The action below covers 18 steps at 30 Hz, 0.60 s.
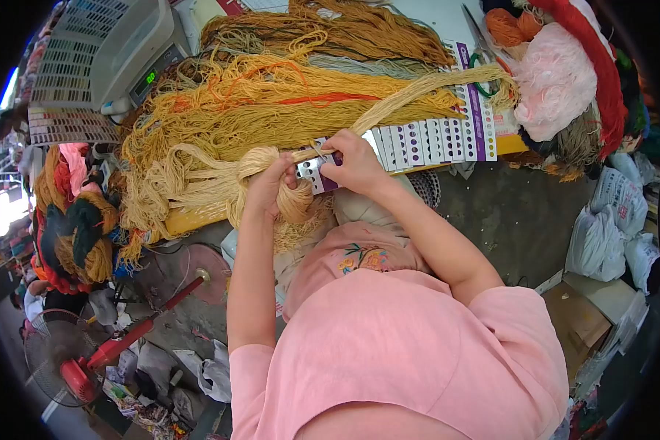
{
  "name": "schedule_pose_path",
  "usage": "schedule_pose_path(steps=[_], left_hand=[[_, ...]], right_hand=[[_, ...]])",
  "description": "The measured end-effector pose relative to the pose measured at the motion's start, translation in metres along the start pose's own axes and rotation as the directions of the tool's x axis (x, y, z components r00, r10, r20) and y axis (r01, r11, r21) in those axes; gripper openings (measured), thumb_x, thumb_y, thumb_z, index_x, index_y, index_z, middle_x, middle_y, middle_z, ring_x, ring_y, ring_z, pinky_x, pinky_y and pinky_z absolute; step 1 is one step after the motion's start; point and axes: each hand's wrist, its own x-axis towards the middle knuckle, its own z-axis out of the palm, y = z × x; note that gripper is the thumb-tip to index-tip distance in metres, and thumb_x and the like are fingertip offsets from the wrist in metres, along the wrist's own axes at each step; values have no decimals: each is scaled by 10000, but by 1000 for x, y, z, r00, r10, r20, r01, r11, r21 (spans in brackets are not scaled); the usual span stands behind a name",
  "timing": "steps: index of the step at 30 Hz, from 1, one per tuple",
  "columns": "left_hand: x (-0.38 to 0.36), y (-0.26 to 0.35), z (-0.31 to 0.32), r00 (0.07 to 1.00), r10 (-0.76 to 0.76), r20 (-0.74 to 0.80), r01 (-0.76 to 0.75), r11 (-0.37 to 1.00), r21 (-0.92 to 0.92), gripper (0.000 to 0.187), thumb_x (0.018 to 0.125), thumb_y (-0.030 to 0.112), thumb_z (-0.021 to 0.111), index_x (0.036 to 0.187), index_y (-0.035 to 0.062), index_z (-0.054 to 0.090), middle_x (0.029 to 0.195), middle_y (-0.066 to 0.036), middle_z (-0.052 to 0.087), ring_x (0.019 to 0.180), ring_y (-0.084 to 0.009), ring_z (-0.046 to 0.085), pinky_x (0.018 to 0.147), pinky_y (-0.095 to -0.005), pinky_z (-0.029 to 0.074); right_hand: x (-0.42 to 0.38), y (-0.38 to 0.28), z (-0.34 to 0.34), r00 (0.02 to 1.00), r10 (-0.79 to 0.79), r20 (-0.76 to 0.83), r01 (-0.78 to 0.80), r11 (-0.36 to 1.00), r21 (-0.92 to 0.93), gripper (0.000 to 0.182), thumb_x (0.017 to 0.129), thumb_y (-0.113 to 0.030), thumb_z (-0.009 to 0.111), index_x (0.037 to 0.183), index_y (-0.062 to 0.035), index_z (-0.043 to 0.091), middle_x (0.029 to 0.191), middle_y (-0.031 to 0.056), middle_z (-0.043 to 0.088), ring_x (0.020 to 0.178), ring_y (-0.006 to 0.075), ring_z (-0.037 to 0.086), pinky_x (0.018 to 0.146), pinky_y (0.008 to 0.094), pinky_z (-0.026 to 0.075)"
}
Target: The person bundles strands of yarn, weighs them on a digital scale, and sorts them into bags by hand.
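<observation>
The left hand [269, 185] is gripping the cream skein [257, 160] at the counter's near edge [194, 218], the right hand [356, 163] is pinching it — ideally keeping it evenly taut.

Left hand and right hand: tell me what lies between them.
In the head view, a short stretch of pale yarn runs between the left hand and right hand, with a dotted card visible beneath.
</observation>
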Motion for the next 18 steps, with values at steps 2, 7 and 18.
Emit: schedule_pose_path(steps=[2, 7, 18], left_hand=[[-7, 7, 4, 994, -46, -103, 56, 994, 95, 119, 718, 98, 548, 809, 27, 515, 611, 5, 485, 479, -65, 418, 435, -179, 354], [4, -9, 14, 987, -19, -160, 56, 972, 227, 90, 722, 107, 558, 776, 42, 527, 606, 9, 478, 466, -49, 405, 429, -174, 346], [-20, 16, 16, 926, 45, 374, 71, 955, -289, 268, 765, 52, 425, 1031, 21, 430, 700, -42, 510, 420, -26, 358, 388, -159, 311]], right_hand=[[1, -3, 8, 996, -72, -57, 71, 997, -20, 245, 565, -138, 548, 771, -6, 535, 765, 109, 479, 685, 239, 492, 613, 293, 411], [-4, 3, 3, 993, -95, -69, 91, 994, -51, 259, 562, -146, 558, 774, -3, 518, 769, 110, 462, 701, 245, 485, 614, 306, 408], [-4, 9, 8, 981, -120, -154, 119, 993, -18, 155, 664, -36, 462, 815, -21, 429, 703, 130, 488, 679, 321, 487, 599, 349, 401]])
